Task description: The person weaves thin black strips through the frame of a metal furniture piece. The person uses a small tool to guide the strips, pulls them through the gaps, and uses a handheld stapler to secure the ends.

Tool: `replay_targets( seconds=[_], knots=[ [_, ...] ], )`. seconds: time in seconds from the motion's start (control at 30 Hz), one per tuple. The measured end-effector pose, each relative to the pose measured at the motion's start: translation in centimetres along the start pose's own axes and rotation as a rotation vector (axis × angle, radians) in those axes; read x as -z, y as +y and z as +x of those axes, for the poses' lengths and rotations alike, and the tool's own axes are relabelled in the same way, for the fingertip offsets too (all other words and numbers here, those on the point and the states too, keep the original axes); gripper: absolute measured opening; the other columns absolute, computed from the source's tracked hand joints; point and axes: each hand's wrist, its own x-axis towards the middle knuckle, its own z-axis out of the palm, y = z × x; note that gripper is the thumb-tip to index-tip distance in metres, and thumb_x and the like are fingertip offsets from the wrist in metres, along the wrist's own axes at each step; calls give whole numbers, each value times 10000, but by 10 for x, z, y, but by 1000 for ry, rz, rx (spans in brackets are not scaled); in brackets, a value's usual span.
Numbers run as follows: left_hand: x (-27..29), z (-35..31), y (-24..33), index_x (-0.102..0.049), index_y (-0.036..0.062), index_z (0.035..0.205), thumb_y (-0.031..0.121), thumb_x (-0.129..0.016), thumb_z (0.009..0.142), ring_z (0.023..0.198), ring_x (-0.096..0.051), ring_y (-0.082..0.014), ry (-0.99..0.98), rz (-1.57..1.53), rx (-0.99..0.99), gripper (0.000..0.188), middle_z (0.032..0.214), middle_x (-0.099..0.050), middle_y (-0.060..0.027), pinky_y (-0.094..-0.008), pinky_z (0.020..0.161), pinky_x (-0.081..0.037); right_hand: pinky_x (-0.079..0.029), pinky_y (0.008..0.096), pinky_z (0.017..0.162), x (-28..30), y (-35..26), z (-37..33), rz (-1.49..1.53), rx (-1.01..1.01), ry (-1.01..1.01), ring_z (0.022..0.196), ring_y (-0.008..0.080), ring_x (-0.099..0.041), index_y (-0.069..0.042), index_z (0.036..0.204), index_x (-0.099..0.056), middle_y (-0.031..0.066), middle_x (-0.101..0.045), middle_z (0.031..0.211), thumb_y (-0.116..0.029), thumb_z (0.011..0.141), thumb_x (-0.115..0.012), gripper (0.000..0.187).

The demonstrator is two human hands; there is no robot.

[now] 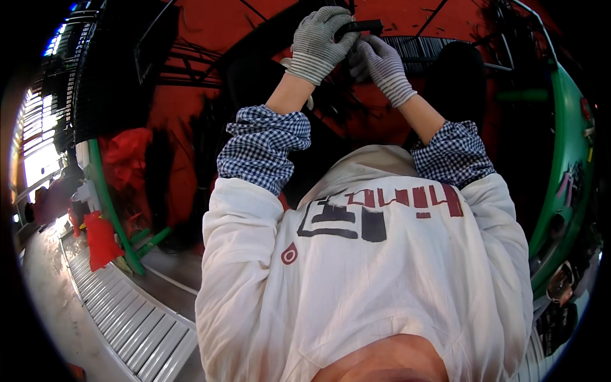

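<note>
Both hands wear grey-white striped knit gloves and meet close together at the top of the head view. My left hand (pixel 321 46) is closed round a short black bar-like piece (pixel 365 26), whose free end points right. Just below that end, my right hand (pixel 384 67) has its fingers bent and pressed together beside the left fingertips. Whatever lies between the right fingers is hidden. Blue-and-white checked sleeve covers sit on both forearms. Behind the hands is a dark area with a row of thin black strips (pixel 417 51) to the right.
A red surface (pixel 210 25) with scattered black pieces spreads ahead. Green curved edges stand at left (pixel 105 204) and right (pixel 560 146), the right one with small tools on it. A roller conveyor (pixel 137 328) runs at the lower left, near a hanging red cloth (pixel 100 240).
</note>
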Motion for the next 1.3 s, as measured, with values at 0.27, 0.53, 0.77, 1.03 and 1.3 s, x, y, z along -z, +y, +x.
replay_targets(
  seconds=[0.27, 0.53, 0.77, 1.03, 1.3],
  knots=[
    [4, 5, -3, -708, 34, 1103, 178, -791, 847, 1065, -667, -332, -163, -88, 13, 305, 1202, -659, -125, -417, 875, -573, -614, 355, 734, 14, 15, 13, -622, 295, 68, 781, 256, -745, -20, 1338, -628, 179, -751, 980, -245, 1047, -601, 368],
    [9, -6, 8, -667, 83, 1193, 193, -851, 799, 1033, -689, -269, -48, 32, 155, 449, 1275, -624, -115, -378, 878, -593, -590, 392, 900, 13, 22, 20, -681, 284, 96, 979, 324, -742, -23, 1303, -665, 211, -742, 1107, -271, 1024, -637, 374],
    [-5, -51, 46, -772, 25, 1035, 177, -830, 887, 720, -629, -101, 133, -335, 873, 219, 885, -730, -50, -283, 652, -537, -589, 353, 828, 19, 37, 28, -375, 46, 5, 912, 268, -734, -28, 1317, -663, 167, -754, 1057, -264, 1028, -642, 374],
    [-29, -58, 46, -776, 22, 1093, 234, -794, 924, 596, -593, -95, 138, -370, 997, 272, 865, -723, -54, -253, 567, -511, -551, 288, 699, 19, 21, 16, -237, -67, -67, 768, 121, -653, -20, 1222, -691, 79, -738, 943, -218, 1034, -643, 278],
    [-37, -44, 62, -754, 27, 1172, 189, -746, 957, 616, -643, -119, 126, -596, 987, 269, 869, -731, -73, -258, 562, -522, -563, 292, 820, 28, 64, 37, -418, 102, -6, 925, 172, -697, -4, 1289, -660, 104, -750, 1081, -222, 1035, -643, 335]
  ],
)
